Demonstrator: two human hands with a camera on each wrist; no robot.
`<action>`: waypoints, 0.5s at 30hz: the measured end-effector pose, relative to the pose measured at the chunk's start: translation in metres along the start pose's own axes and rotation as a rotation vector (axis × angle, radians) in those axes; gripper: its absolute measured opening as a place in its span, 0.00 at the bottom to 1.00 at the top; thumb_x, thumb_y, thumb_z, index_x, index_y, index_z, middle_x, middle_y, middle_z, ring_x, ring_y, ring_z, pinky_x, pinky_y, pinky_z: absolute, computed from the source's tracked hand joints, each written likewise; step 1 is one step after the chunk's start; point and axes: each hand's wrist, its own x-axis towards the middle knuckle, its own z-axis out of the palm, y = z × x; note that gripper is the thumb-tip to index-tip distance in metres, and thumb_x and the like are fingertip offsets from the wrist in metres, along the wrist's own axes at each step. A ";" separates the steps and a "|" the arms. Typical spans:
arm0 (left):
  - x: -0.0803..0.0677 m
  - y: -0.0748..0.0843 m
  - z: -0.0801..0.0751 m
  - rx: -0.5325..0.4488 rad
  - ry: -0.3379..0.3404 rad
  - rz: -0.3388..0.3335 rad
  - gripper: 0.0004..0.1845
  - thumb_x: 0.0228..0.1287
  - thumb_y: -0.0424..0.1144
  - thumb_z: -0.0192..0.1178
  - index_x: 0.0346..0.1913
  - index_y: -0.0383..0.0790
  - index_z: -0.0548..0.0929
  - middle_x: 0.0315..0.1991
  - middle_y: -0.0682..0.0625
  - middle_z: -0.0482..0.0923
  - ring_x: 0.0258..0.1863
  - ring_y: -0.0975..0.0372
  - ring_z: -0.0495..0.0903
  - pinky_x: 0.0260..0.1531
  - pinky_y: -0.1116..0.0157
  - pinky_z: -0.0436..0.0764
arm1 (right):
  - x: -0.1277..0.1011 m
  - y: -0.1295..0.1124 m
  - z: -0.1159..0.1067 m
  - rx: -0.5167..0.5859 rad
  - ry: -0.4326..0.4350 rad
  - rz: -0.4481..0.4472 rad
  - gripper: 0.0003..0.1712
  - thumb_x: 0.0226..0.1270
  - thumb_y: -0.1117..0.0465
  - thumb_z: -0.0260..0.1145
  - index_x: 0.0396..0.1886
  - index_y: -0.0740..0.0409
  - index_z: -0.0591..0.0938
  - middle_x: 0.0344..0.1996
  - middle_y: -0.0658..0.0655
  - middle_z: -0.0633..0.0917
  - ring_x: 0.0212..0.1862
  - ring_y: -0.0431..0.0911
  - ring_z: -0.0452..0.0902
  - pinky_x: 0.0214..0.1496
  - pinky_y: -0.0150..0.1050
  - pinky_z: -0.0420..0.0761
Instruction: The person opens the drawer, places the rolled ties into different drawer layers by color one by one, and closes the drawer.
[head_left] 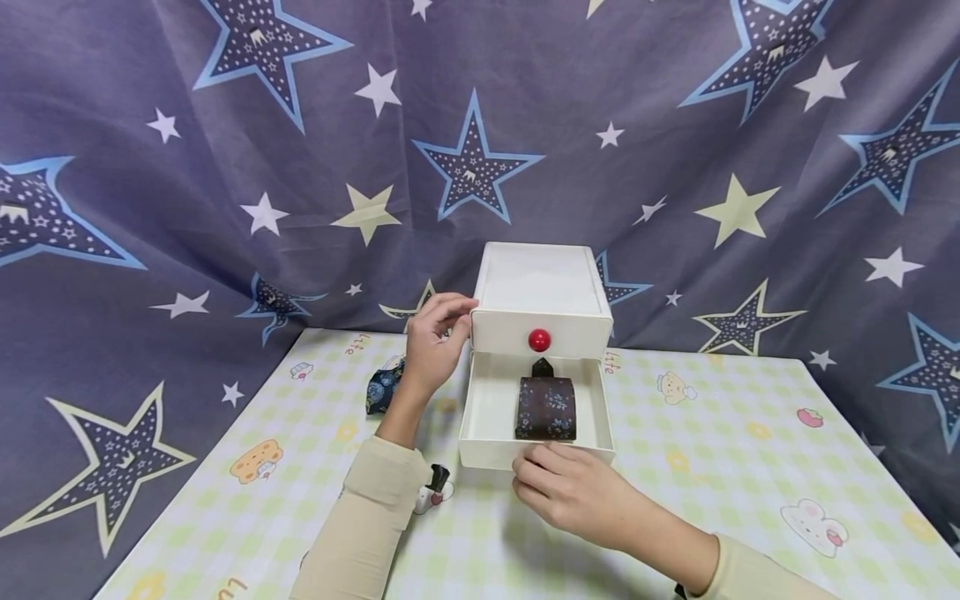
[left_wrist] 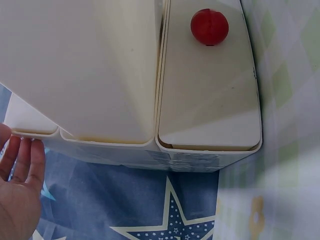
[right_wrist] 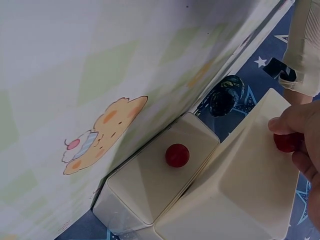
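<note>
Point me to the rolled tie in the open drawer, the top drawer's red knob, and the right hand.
rolled tie (head_left: 546,407), head view, middle of its patterned top.
top drawer's red knob (head_left: 539,339), head view, centre of the ball.
right hand (head_left: 573,492), head view, back of the hand.

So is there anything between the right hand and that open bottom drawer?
Nothing visible. The right hand is already at the front of the open lower drawer, its fingers pinching the drawer's red knob in the right wrist view. The folded dark cloth lies inside the drawer, behind its front wall.
</note>
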 end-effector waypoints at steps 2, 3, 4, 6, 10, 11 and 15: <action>0.000 0.000 0.000 0.003 -0.002 0.000 0.10 0.64 0.15 0.58 0.47 0.16 0.84 0.47 0.26 0.79 0.46 0.37 0.81 0.48 0.54 0.88 | 0.000 0.000 0.000 0.002 0.000 0.000 0.25 0.82 0.70 0.40 0.39 0.57 0.85 0.44 0.53 0.83 0.45 0.46 0.77 0.51 0.37 0.82; 0.000 0.000 0.000 0.004 -0.002 0.000 0.10 0.64 0.15 0.58 0.47 0.16 0.83 0.47 0.26 0.79 0.46 0.37 0.81 0.48 0.54 0.88 | 0.000 0.000 0.000 0.003 -0.001 0.001 0.25 0.82 0.70 0.40 0.39 0.57 0.85 0.44 0.53 0.83 0.45 0.46 0.77 0.51 0.37 0.82; 0.000 0.000 0.000 0.005 -0.002 -0.001 0.10 0.64 0.15 0.58 0.47 0.16 0.83 0.47 0.26 0.79 0.46 0.38 0.81 0.48 0.53 0.88 | 0.000 0.000 0.000 0.004 -0.003 0.000 0.25 0.82 0.70 0.40 0.39 0.57 0.85 0.44 0.53 0.83 0.45 0.46 0.77 0.51 0.37 0.82; 0.000 0.000 0.000 0.001 0.000 -0.004 0.10 0.64 0.15 0.58 0.46 0.16 0.83 0.47 0.26 0.78 0.47 0.38 0.81 0.48 0.52 0.87 | 0.001 0.001 0.000 0.008 -0.005 0.001 0.25 0.82 0.70 0.40 0.39 0.57 0.85 0.44 0.53 0.83 0.45 0.46 0.77 0.51 0.37 0.82; 0.000 0.000 0.000 -0.001 -0.002 -0.003 0.10 0.63 0.14 0.57 0.46 0.16 0.83 0.47 0.25 0.78 0.47 0.39 0.81 0.48 0.45 0.86 | 0.001 0.001 -0.001 0.012 -0.007 0.003 0.25 0.82 0.69 0.39 0.39 0.57 0.84 0.44 0.53 0.82 0.45 0.46 0.77 0.50 0.37 0.82; 0.000 0.000 0.000 -0.003 -0.002 -0.003 0.10 0.64 0.14 0.57 0.47 0.16 0.83 0.47 0.26 0.78 0.47 0.39 0.81 0.48 0.44 0.86 | 0.001 0.001 -0.001 0.013 -0.006 0.004 0.25 0.82 0.69 0.39 0.39 0.57 0.84 0.44 0.53 0.82 0.45 0.46 0.77 0.50 0.37 0.82; 0.000 0.000 0.000 -0.006 -0.005 -0.006 0.11 0.64 0.15 0.57 0.47 0.16 0.83 0.47 0.26 0.78 0.47 0.40 0.82 0.48 0.44 0.86 | 0.002 0.003 -0.001 0.017 -0.006 0.012 0.25 0.83 0.69 0.38 0.39 0.57 0.84 0.44 0.53 0.82 0.46 0.46 0.77 0.50 0.37 0.82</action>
